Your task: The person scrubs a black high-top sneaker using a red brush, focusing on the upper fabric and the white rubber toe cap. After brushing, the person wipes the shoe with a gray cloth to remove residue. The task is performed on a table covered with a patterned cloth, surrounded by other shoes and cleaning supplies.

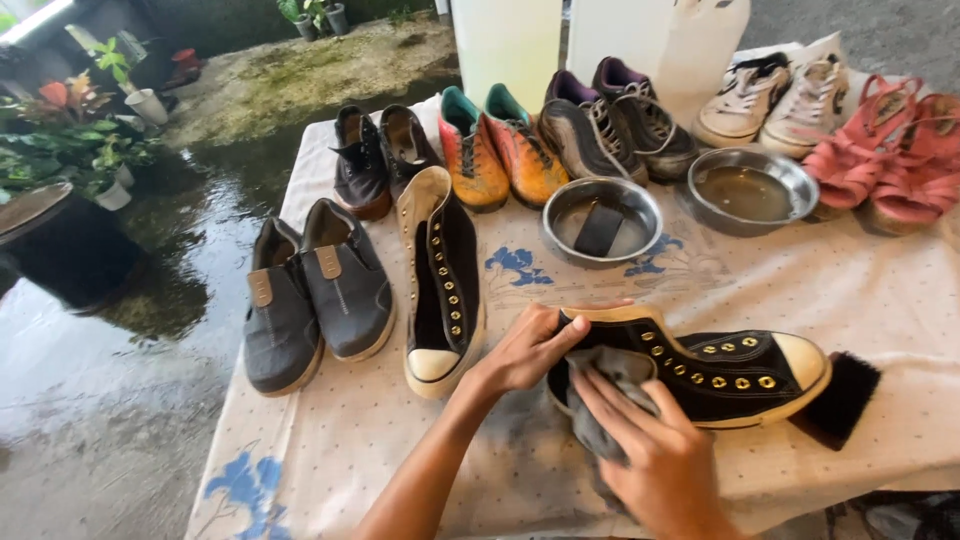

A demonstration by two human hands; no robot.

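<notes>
Low in the middle of the frame, your left hand (528, 350) was clamped on the heel of the black high-top sneaker (700, 370) while your right hand (655, 450) pressed a grey cloth (610, 385) on it, and a hard rub could have pushed the shoe against the black brush (840, 400) touching its toe, near the table edge.

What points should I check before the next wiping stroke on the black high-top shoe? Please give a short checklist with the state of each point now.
1. Left hand holds the black high-top shoe at its heel: ok.
2. Right hand presses the grey cloth on the shoe's side: ok.
3. Shoe lies fully on the tablecloth: ok.
4. Brush at the toe, clear of the hands: ok.
5. Steel bowl with water upright: ok.
6. Cloth wet enough: cannot tell.
</notes>
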